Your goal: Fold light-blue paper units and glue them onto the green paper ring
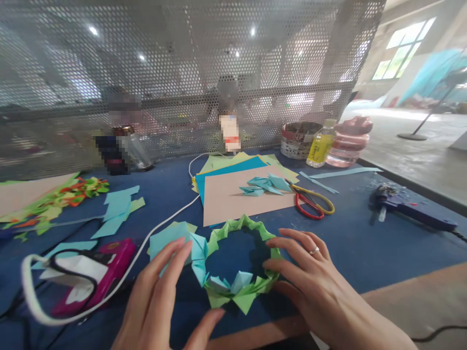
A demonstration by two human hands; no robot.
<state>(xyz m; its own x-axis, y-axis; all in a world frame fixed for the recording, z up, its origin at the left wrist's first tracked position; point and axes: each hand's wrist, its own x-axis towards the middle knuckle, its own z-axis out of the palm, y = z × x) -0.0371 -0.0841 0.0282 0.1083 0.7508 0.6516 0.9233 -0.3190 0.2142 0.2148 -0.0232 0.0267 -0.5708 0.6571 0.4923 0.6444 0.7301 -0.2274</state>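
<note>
Folded-paper ring (243, 222), green w/ blue parts, is front-centre on the blue surface (346, 265), btwn both hands. L hand (160, 296) is wide, thumb well apart from fingers, fingertips by ring's blue L side. R hand (317, 277) has fingers on its green R side; can't tell if gripping. Behind: beige sheet (229, 199) w/ blue folded pcs (268, 183), scissors (310, 191) at its edge.

A grey metal screen (164, 63) full of small holes rises behind the blue-topped desk (359, 245), with bright lights (253, 32) dotting it. To the right, daylight fills a paned window (407, 47) in a pale wall (448, 19); below, the shiny grey floor (383, 121) bears a round-based stand (412, 136).
</note>
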